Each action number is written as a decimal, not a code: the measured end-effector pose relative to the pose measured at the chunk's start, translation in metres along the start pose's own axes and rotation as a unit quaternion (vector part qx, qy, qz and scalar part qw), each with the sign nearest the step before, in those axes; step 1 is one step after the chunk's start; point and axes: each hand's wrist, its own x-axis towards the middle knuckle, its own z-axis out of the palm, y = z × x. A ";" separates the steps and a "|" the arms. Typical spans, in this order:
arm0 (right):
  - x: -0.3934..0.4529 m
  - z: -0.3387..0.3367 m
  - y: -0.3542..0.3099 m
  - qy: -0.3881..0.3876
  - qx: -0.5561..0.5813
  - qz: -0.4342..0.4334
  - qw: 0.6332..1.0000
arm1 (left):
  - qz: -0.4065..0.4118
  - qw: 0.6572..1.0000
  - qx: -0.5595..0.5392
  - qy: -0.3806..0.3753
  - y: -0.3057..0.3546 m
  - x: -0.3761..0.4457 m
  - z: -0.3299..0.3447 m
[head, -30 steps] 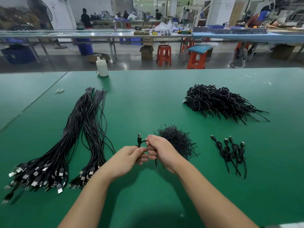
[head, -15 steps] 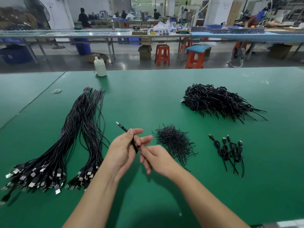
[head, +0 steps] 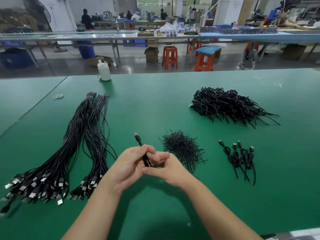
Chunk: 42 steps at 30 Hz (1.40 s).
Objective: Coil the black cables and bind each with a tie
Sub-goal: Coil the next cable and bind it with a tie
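My left hand grips a folded black cable above the green table; its USB plug sticks up and to the left past my fingers. My right hand meets it from the right, thumb and forefinger pinching the cable's lower part. Two long bundles of straight black cables lie to the left, plugs toward me. A small heap of black ties sits just right of my hands. Several coiled, bound cables lie further right.
A large pile of coiled black cables lies at the far right of the table. A white bottle stands at the far edge, and a rubber band lies at the left. Stools and other workbenches stand beyond the table.
The hands parted from a tight joint grip; the left hand turned the cable so its plug points up-left. The right hand slid back in to pinch the cable's lower part.
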 end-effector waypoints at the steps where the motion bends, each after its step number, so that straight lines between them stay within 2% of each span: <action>1: -0.001 0.000 0.000 0.005 -0.008 0.000 1.000 | -0.016 1.000 0.021 -0.013 0.002 0.000 -0.001; 4: -0.004 -0.001 0.001 0.043 -0.057 0.001 0.997 | -0.051 0.993 0.101 -0.029 0.009 -0.001 -0.005; 7: -0.005 -0.002 0.006 0.087 -0.219 -0.013 0.972 | -0.057 0.976 0.202 0.053 0.008 0.001 -0.007; 8: -0.006 -0.003 0.008 0.090 -0.281 -0.020 0.955 | -0.045 0.947 0.304 0.094 0.005 0.002 -0.007; 9: -0.007 -0.003 0.009 0.088 -0.339 -0.025 0.936 | -0.036 0.887 0.441 0.131 0.002 0.004 -0.006; 10: -0.006 -0.002 0.011 0.082 -0.387 -0.028 0.918 | -0.030 0.806 0.570 0.158 -0.001 0.004 -0.005; 11: -0.006 -0.001 0.013 0.072 -0.419 -0.026 0.905 | -0.023 0.736 0.654 0.174 -0.004 0.003 -0.005; 12: -0.006 0.001 0.014 0.063 -0.433 -0.023 0.899 | -0.012 0.712 0.678 0.181 -0.007 0.003 -0.006; 15: -0.010 0.005 0.016 0.040 -0.445 -0.007 0.894 | 0.008 0.746 0.646 0.160 -0.011 0.003 -0.011; 16: -0.011 0.006 0.017 0.037 -0.448 -0.002 0.893 | 0.023 0.748 0.647 0.146 -0.011 0.003 -0.011; 18: -0.014 0.007 0.020 0.036 -0.445 0.014 0.895 | 0.048 0.745 0.653 0.126 -0.010 0.004 -0.012; 21: -0.014 0.012 0.022 0.024 -0.418 0.044 0.907 | 0.035 0.722 0.681 0.114 -0.012 0.008 -0.017; 24: -0.012 0.016 0.025 -0.006 -0.294 0.083 0.952 | 0.015 0.696 0.710 0.107 -0.017 0.014 -0.022; 26: -0.014 0.018 0.027 -0.018 -0.177 0.118 0.977 | 0.001 0.694 0.712 0.105 -0.019 0.018 -0.024; 28: -0.016 0.016 0.029 -0.009 -0.064 0.149 0.987 | -0.017 0.704 0.704 0.096 -0.020 0.022 -0.025; 32: -0.017 0.012 0.041 0.003 -0.030 0.144 0.989 | -0.037 0.711 0.701 0.052 -0.023 0.029 -0.024; 35: -0.016 0.006 0.049 0.007 -0.110 0.134 0.985 | -0.042 0.736 0.675 0.039 -0.031 0.037 -0.024; 36: -0.016 0.004 0.052 0.014 -0.149 0.131 0.980 | -0.047 0.754 0.655 0.035 -0.034 0.040 -0.025; 39: -0.015 -0.005 0.060 0.081 -0.208 0.126 0.967 | -0.087 0.840 0.535 0.021 -0.043 0.047 -0.030; 40: -0.015 -0.009 0.065 0.115 -0.231 0.137 0.956 | -0.091 0.838 0.537 0.020 -0.048 0.050 -0.034; 41: -0.016 -0.013 0.071 0.147 -0.243 0.147 0.947 | -0.081 0.798 0.597 0.016 -0.054 0.054 -0.040; 42: -0.017 -0.017 0.076 0.172 -0.237 0.158 0.943 | -0.066 0.724 0.686 0.020 -0.060 0.058 -0.047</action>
